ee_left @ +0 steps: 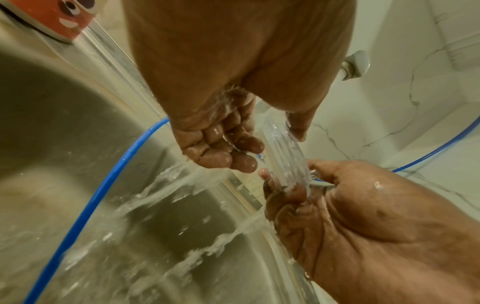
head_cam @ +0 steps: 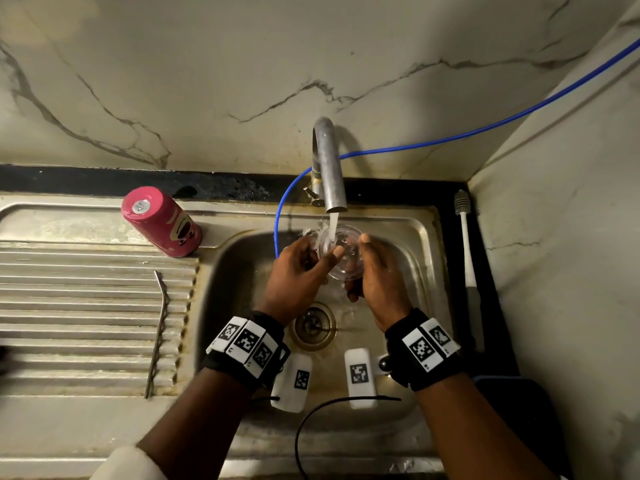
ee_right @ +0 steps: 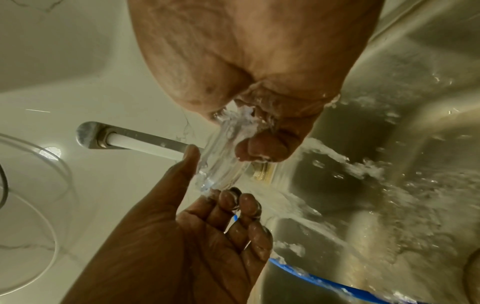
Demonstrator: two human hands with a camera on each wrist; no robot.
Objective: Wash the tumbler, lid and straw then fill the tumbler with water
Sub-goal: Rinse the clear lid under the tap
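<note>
A clear plastic lid sits tilted under the tap's running stream, over the sink basin. My left hand pinches its left edge, thumb on top and curled fingers beneath. From the right, my right hand grips the rim, thumb up and fingers underneath. Both wrist views show the lid edge-on with water sheeting off it. The pink tumbler stands upside down on the drainboard at the left. The bent metal straw lies on the drainboard ridges.
The steel tap runs into the sink, whose drain lies below my hands. A blue hose loops from the wall into the basin. A long-handled bottle brush lies along the right edge by the wall.
</note>
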